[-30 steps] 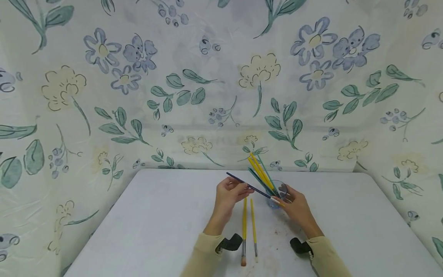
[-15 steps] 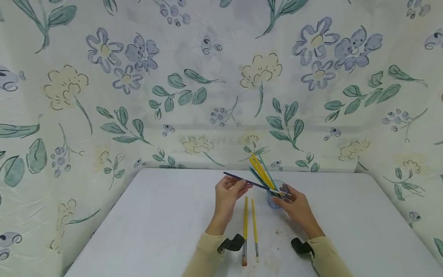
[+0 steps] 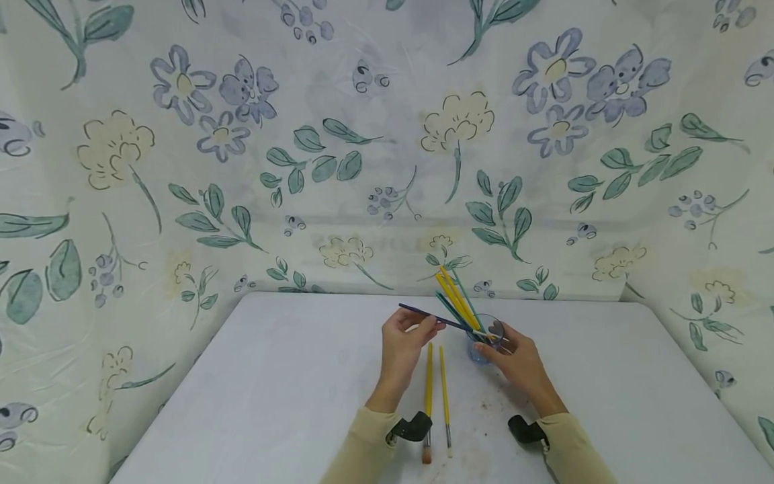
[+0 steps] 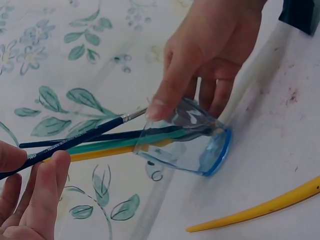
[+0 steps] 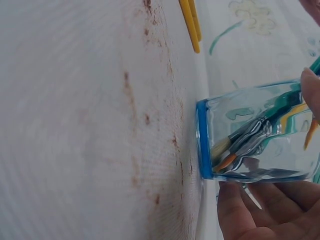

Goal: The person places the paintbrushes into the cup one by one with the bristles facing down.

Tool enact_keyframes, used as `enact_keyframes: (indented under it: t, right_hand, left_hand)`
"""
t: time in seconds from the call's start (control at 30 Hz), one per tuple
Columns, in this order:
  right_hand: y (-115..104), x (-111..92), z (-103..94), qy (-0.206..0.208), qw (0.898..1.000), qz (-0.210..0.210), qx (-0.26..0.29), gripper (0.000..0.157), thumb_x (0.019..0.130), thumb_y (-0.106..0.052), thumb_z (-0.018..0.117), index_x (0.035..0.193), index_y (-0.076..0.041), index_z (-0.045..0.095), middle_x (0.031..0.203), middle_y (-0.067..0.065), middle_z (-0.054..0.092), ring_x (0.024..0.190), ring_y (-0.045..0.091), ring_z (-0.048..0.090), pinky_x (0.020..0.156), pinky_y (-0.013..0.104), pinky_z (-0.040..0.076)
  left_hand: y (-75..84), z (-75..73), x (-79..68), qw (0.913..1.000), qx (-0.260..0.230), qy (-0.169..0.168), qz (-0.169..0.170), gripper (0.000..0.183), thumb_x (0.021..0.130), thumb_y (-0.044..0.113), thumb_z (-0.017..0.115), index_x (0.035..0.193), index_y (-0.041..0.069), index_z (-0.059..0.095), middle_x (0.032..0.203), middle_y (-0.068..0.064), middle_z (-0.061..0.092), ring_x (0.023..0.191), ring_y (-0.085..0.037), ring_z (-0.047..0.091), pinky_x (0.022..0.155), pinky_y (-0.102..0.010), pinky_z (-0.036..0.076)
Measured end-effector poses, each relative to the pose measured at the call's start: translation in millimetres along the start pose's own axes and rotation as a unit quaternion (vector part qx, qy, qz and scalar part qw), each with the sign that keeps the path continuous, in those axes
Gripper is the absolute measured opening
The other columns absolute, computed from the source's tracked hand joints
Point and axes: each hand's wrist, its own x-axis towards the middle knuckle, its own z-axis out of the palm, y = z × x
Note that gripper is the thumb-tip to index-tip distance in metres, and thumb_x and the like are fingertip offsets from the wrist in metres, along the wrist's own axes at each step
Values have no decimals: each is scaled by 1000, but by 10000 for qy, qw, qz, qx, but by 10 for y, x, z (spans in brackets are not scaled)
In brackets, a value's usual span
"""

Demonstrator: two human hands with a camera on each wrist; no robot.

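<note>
My left hand (image 3: 402, 346) pinches a dark blue paintbrush (image 4: 75, 142) by its handle, between thumb and fingers. The brush slants down to the right, its metal ferrule at the mouth of a clear drinking glass (image 4: 190, 159) with a blue base. In the right wrist view its orange bristle tip (image 5: 311, 133) shows near the rim. My right hand (image 3: 521, 359) holds the glass around its side, thumb near the rim. Several yellow, green and dark brushes (image 3: 457, 302) lean left in the glass, bristles down against its base. The fingers behind the glass are partly hidden.
Two yellow-handled brushes lie on the white table (image 3: 290, 390) between my forearms: a wider one (image 3: 429, 383) with brown bristles and a thinner one (image 3: 444, 390) with pale bristles. Reddish-brown specks mark the tabletop. A floral sheet (image 3: 387, 168) hangs behind the table.
The dark blue brush's bristle end has moved up from in front of my right thumb to the glass's mouth. My right hand and the glass have stayed in place.
</note>
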Motion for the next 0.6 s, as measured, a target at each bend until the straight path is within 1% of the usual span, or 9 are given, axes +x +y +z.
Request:
enact_keyframes:
  t: [0.23,0.47,0.6]
  right_hand:
    - [10,1,4,11,10000,-23,23,98,77,-62,73,152,-11,36,147,17,51,136,39,49,105,47,49]
    - [13,-2,2,20,10000,-64,-5,98,77,-62,73,152,-11,35,144,17,54,136,39,49,104,47,49]
    - [21,12,1,20,10000,-82,42,99,76,-63,73,152,-11,35,145,16,54,136,37,50,104,46,49]
  left_hand:
    - [-48,28,-8,9999,156,-38,5,20,88,13,71,103,3,61,100,-12,70,87,-20,76,84,-30,61]
    - [-118,42,-9,9991,364,-213,-84,21,89,14,71,105,3,62,102,-12,68,89,-20,76,83,-28,60]
    - [-123,40,-12,9986,452,-275,-81,22,90,15,70,106,3,62,103,-13,67,89,-21,76,84,-28,60]
